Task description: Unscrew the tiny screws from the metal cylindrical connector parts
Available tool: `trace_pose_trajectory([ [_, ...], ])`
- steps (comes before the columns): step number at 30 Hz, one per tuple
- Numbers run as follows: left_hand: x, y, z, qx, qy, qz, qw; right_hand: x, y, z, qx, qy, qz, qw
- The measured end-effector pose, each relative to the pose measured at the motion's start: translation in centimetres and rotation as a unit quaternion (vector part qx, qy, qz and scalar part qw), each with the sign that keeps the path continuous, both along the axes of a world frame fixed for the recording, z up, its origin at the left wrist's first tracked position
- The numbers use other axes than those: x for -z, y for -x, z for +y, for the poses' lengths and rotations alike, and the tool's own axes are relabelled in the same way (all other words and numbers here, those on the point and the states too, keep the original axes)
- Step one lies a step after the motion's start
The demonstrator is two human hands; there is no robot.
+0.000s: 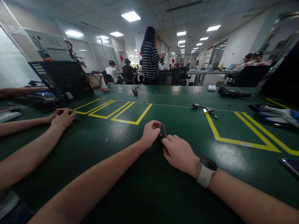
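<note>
The right hand (180,153) pinches a thin rod (164,130), short of the far edge of the table (130,165); the left hand (149,135) curls its fingers, grip unclear. Near that edge stands a white cup-like container (104,85), contents hidden.

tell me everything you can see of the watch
The watch is worn on the wrist of the right hand. It has a squarish case with rounded corners and a dark, glossy screen on which no display can be made out. The pale, whitish strap looks like rubber or silicone, shows a few small dark slots, and wraps round the wrist against bare skin. The screen faces up, toward the camera; the strap's far side is hidden.
</note>
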State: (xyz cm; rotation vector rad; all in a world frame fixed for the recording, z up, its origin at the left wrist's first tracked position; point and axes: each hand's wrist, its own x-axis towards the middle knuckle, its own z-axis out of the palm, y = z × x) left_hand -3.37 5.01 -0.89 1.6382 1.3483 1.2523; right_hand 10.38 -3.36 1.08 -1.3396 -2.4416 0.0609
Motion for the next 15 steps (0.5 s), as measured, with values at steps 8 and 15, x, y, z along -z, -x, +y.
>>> trace_pose_trajectory([
  [8,0.3,0.2,0.0,0.009,0.002,0.021,1.000,0.5,-2.9,1.8,0.065,-0.016,-0.027,0.997],
  [15,0.5,0.6,-0.1,0.033,0.014,0.033,0.999,0.7,-6.3,2.7,0.130,-0.016,-0.048,0.990],
])
